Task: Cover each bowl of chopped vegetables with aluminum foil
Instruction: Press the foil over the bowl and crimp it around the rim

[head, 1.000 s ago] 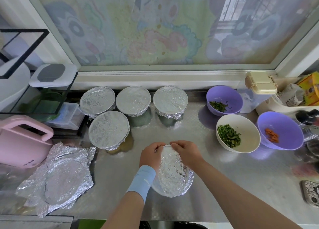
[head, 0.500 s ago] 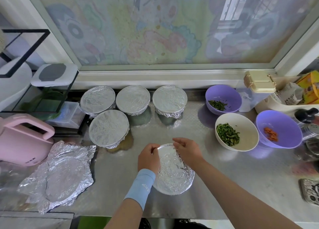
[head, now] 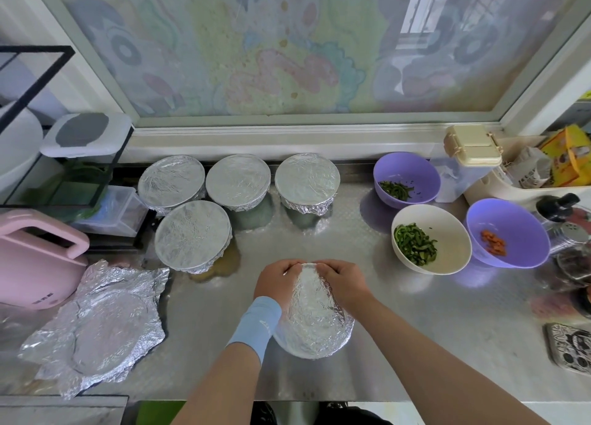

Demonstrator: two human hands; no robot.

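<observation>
A bowl wrapped in crinkled foil [head: 315,322] sits on the steel counter near the front edge. My left hand [head: 276,282], with a light blue wristband, and my right hand [head: 340,282] curl over its far rim and pinch the foil there. Several foil-covered bowls stand at the back left, one of them [head: 193,236] nearest. Three bowls stand uncovered on the right: a purple bowl [head: 415,171] with green pieces, a white bowl [head: 447,232] with chopped green vegetable, and a purple bowl [head: 518,232] with orange pieces. Loose foil sheets [head: 96,322] lie at the front left.
A pink appliance [head: 35,258] and a black wire rack [head: 57,155] crowd the left side. A cream-lidded container [head: 470,146], a tray of packets [head: 550,168], bottles [head: 563,213] and a patterned phone case [head: 572,348] line the right. A window sill runs behind.
Both hands closed in over the bowl's far rim and now pinch the foil together there, hiding more of the foil top than half a second ago.
</observation>
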